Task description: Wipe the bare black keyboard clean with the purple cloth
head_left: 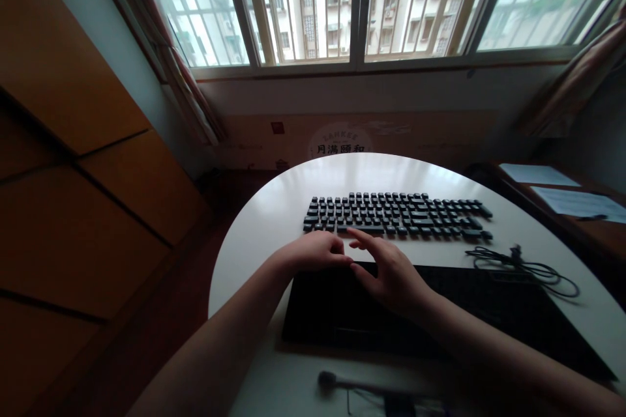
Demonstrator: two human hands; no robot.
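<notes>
Loose black keycaps (372, 215) stand in keyboard-like rows on the white table. In front of them lies a flat black panel (440, 326), which looks like a keyboard base. My left hand (315, 251) is over the panel's far left edge, its fingers curled closed; what they hold, if anything, is hidden. Close by on its right, my right hand (391, 273) has its index finger stretched toward the keycaps' front row and its thumb apart, near the left fingertips. I see nothing in the right hand.
A coiled black cable (533, 267) lies at the panel's right rear. Near the front edge is a dark-headed brush (337, 381) beside some blurred small items. The round white table (249, 234) stands before a window; papers (577, 202) lie on a brown surface at right.
</notes>
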